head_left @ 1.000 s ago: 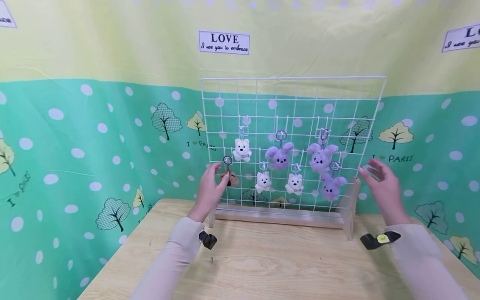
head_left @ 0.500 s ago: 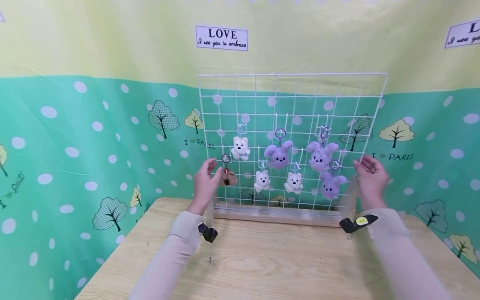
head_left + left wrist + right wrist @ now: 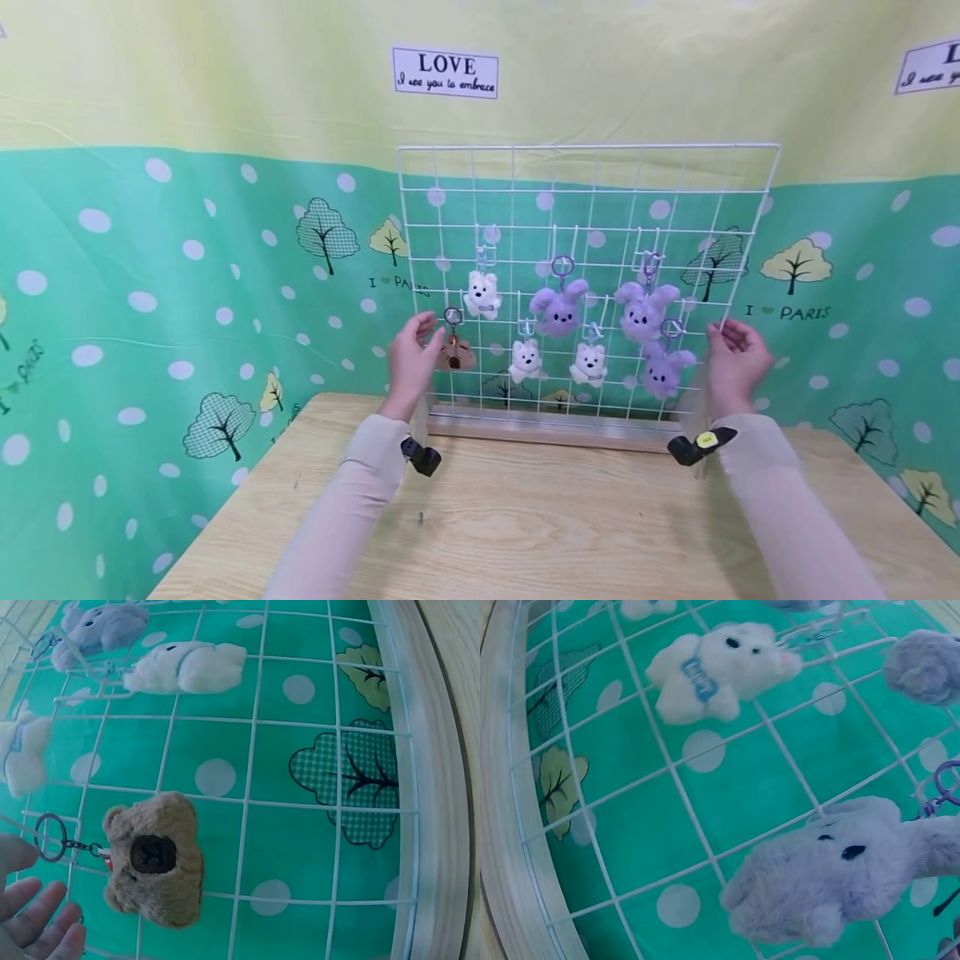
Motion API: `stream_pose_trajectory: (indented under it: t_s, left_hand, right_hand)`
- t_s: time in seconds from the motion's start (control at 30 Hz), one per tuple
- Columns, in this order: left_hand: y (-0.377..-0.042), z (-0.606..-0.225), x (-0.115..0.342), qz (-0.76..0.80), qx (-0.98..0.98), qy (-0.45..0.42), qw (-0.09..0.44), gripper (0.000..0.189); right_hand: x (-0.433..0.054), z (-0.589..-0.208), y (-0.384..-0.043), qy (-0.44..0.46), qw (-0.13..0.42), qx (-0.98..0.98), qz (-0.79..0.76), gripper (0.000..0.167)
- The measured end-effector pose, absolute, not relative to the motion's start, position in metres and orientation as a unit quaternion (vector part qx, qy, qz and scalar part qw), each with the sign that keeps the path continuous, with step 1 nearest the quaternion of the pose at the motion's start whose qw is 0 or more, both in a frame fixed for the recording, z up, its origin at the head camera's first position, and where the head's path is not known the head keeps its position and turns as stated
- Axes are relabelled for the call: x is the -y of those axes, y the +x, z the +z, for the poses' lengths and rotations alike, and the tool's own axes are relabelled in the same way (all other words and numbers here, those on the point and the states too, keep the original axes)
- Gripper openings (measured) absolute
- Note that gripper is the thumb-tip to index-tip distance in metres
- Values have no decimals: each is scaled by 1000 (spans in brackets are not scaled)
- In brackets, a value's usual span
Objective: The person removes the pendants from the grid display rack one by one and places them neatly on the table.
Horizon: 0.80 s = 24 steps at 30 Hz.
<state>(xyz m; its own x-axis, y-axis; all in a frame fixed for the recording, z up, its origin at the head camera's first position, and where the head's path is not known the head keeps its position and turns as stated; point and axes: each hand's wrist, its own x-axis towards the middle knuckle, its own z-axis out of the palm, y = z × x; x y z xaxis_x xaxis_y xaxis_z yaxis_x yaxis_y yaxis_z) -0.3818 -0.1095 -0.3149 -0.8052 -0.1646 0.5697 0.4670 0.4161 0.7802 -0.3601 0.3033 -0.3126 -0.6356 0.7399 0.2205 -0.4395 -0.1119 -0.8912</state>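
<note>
Dotted green-yellow backdrop [image 3: 120,367], wooden table [image 3: 525,508].

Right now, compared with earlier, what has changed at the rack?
The right hand moved inward to the right edge of the rack and seems to grip it. The left hand shifted slightly outward, uncovering more of the brown bear. All the hanging toys stayed in place.

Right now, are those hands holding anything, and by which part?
The right hand appears to pinch the white wire grid panel by its right edge. Whether the left hand grips its left edge, I can't tell.
</note>
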Motion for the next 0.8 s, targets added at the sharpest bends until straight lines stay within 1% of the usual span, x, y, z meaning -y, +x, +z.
stream_pose_trajectory:
  t_s: [0.13,0.2,0.33,0.43,0.53,0.7,0.8]
  left_hand:
    - [-382,-312,105,-542,783,-99,288,33]
    - [-383,-312,103,-548,779,-95,288,31]
    - [-386,-315,101,-552,775,-78,297,26]
    - [-387,-317,99,-551,775,-68,303,24]
    - [-388,-317,96,-550,773,-59,311,23]
    - [-391,-316,89,-536,772,-38,339,25]
    - [-393,-316,84,-532,771,-27,349,22]
  right_hand:
    - [-305,-314,-363,-142,428,538,713,27]
    - [-305,-316,-364,-143,432,545,704,24]
    - [-305,-318,-365,-152,424,568,689,21]
    - [-305,-318,-364,-157,418,577,684,22]
    - [-304,-316,-361,-160,411,586,680,22]
    - [-306,-313,-359,-159,397,593,682,18]
    - [-308,-312,-358,-160,388,598,683,18]
